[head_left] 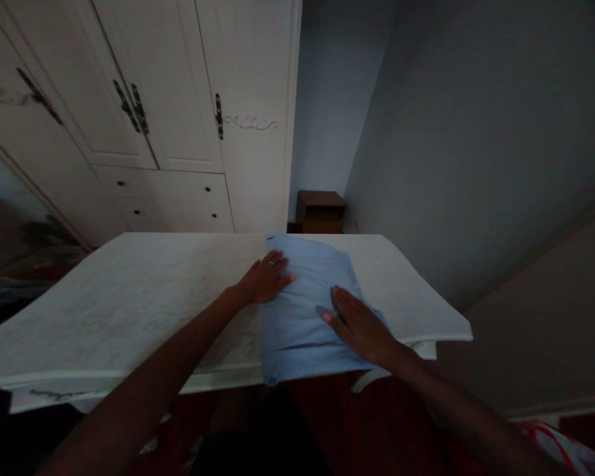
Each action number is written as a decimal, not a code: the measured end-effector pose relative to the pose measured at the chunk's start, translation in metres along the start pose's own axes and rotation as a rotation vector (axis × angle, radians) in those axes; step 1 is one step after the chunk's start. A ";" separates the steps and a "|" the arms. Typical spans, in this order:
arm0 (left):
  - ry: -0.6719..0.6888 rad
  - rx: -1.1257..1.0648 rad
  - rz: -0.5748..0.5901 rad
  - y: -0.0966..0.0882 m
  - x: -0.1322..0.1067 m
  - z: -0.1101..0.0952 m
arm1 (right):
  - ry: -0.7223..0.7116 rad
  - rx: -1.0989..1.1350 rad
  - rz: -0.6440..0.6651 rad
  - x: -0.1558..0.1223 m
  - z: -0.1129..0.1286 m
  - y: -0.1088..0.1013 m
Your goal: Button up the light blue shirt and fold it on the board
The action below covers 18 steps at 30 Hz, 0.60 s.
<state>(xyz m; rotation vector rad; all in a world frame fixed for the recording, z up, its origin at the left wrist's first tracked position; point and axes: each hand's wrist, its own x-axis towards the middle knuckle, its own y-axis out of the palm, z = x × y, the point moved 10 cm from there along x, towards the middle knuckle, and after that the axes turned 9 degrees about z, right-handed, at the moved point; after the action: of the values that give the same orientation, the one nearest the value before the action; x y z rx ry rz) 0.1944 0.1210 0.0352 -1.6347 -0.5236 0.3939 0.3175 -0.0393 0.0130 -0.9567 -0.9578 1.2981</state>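
Observation:
A folded light-blue cloth (297, 330), perhaps a garment, lies across the white table (143, 297), and its near end reaches the front edge. Flat on the cloth's left side rests my left hand (266, 277), fingers stretched out, with a ring on one finger. My right hand (359, 324) lies on the right part of the cloth, fingers extended and the thumb apart. Small creases run over the cloth between and below the hands. Neither hand grips anything.
Beyond the table stands a white wardrobe (258, 66) with dark handles and drawers. A small brown cabinet (322, 199) sits in the back corner. A grey wall (456, 145) rises at the right. Something white and red (565, 443) lies low at the right.

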 end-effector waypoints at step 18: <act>-0.090 0.155 -0.070 -0.006 0.050 0.005 | 0.091 -0.116 -0.106 0.151 -0.048 -0.009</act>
<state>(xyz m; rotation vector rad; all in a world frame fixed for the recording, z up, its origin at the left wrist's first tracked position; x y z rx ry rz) 0.2331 0.1537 0.0424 -1.4503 -0.6016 0.4461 0.3719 0.1101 0.0106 -1.0313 -1.0080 1.1113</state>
